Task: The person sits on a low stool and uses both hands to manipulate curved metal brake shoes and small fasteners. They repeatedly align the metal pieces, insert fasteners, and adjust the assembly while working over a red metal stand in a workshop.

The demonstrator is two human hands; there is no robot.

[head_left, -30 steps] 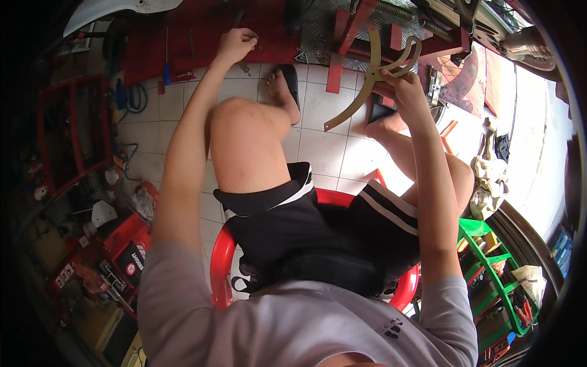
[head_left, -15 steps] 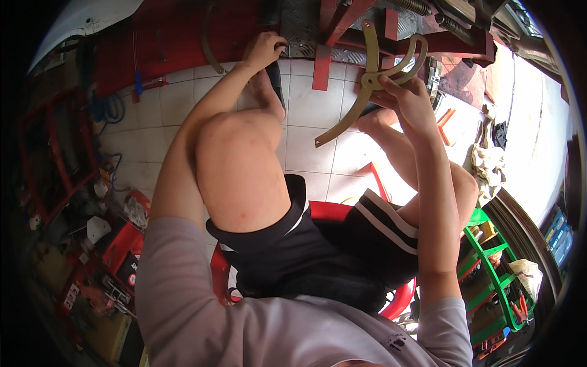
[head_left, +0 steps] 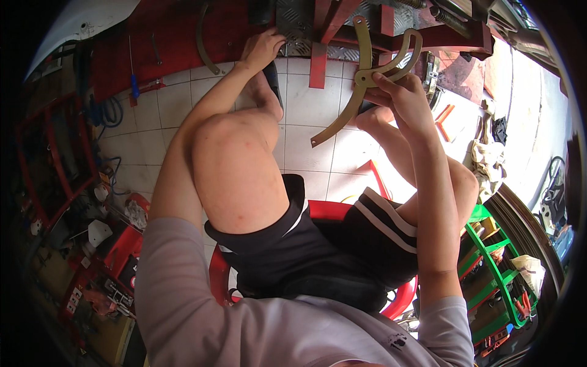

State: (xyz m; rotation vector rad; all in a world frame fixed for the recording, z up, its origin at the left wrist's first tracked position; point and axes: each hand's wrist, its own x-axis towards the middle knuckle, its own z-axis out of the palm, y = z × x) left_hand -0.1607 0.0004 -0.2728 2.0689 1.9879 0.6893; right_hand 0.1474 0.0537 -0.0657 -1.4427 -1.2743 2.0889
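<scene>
My right hand (head_left: 406, 101) grips a brass-coloured flat metal bracket (head_left: 365, 55) at its pivot end, thumb on top. The bracket has a plain curved arm reaching down and left, a straighter arm pointing away, and a slotted curved arm to the right. My left hand (head_left: 262, 50) is by the front edge of the red platform (head_left: 177, 27), next to the patterned metal plate (head_left: 298, 44). Its fingers are bent together, and whatever they hold is too small or hidden to make out. Left of it, a similar curved metal strip (head_left: 203, 46) lies on the platform.
A blue-handled screwdriver (head_left: 134, 84) and a small spanner (head_left: 156, 50) lie on the platform's left. A red steel frame (head_left: 422, 41) with springs stands ahead. Green shelving (head_left: 502, 278) is at the right, a red tool cart (head_left: 119, 248) at the left. White tiles (head_left: 309, 144) cover the floor.
The view has shifted slightly, bringing the screwdriver into plainer sight. My right hand still holds the bracket, a little further left in the picture. My left hand stays at the platform edge.
</scene>
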